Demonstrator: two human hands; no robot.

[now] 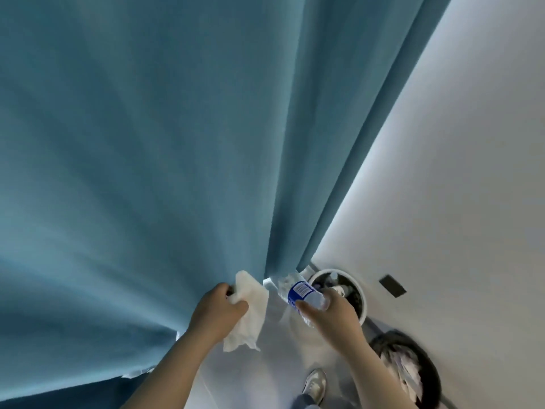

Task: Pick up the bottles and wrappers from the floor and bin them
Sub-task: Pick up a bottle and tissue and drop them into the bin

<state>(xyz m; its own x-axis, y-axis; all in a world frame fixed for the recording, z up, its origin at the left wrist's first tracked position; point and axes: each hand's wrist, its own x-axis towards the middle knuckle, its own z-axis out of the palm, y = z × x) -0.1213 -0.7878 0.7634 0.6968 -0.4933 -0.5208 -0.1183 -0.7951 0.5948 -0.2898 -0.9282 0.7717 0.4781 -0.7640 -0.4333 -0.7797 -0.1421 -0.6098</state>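
Your right hand [333,314] clasps clear crushed plastic bottle with blue label [300,292] round midsection, just beside rim of round white bin [363,299]. Your left hand [219,308] pinches soft white crumpled wrapper [250,308], farther from bin. Both look light. Bottle likely slick, dents easily: hold label band.

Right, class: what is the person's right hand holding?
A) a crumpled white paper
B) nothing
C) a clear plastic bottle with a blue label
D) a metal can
C: the right hand grips a clear bottle with a blue label, while the white paper is in the left hand.
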